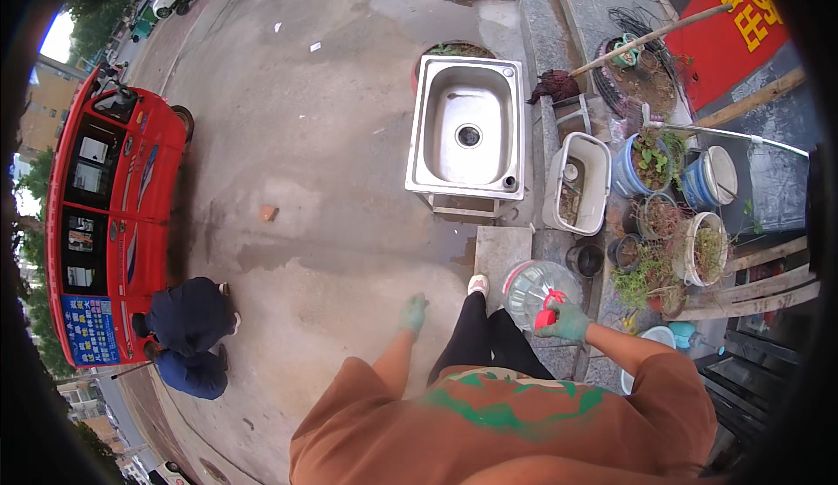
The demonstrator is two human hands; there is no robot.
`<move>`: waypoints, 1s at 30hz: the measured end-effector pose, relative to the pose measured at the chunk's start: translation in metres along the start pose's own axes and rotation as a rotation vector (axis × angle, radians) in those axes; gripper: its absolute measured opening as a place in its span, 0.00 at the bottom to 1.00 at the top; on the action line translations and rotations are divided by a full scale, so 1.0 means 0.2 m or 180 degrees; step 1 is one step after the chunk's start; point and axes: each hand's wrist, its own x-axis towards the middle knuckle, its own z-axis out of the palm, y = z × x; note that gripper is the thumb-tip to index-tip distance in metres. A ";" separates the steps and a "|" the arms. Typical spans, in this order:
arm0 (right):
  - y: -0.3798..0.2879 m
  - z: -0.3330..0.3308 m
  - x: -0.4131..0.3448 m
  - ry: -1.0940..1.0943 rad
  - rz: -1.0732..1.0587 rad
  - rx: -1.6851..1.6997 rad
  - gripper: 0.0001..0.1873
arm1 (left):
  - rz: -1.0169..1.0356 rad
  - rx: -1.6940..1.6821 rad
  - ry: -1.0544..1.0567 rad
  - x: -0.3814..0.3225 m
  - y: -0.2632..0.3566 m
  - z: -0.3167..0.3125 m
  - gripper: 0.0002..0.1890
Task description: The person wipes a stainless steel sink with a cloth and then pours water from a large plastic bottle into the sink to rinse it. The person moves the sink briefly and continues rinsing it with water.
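Note:
My left hand (413,315), in a pale green glove, hangs out over the pavement with nothing visible in it; how far its fingers are spread is blurred. My right hand (568,322), gloved alike, grips a large clear plastic bottle (533,292) near its red cap and red handle, beside my right leg. Ahead of me stands a stainless steel sink (435,157) on a metal stand, its basin showing a dark drain (469,136). A flat stone slab (503,249) lies between the sink and my foot.
To the right are a white rectangular bucket (606,184), a black pot (584,260), potted plants (651,161) and a mop (555,85) with a wooden handle. A brick piece (268,212) lies on the pavement. Two people (190,318) bend beside a red vehicle (147,223).

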 end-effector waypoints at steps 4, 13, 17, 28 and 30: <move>-0.51 -0.29 -0.23 0.0016 -0.0272 -0.0089 0.46 | -0.0268 -0.0407 -0.0345 0.14 -0.11 0.19 0.31; -1.38 -0.73 -0.73 0.0051 -0.0798 0.0219 0.38 | -0.1037 -0.3068 -0.0999 0.25 0.14 0.41 0.49; -1.59 -0.84 -0.74 0.0001 -0.1015 0.0014 0.37 | -0.0028 -0.4299 -0.1744 0.11 0.33 0.40 0.45; -1.45 -1.10 0.08 -0.0246 -0.2000 -0.0433 0.38 | -0.0047 -0.4804 -0.0156 0.03 0.30 0.41 0.39; -1.42 -1.08 0.25 -0.0259 -0.2018 -0.0786 0.41 | -0.0334 -0.4583 0.0076 -0.03 0.27 0.41 0.38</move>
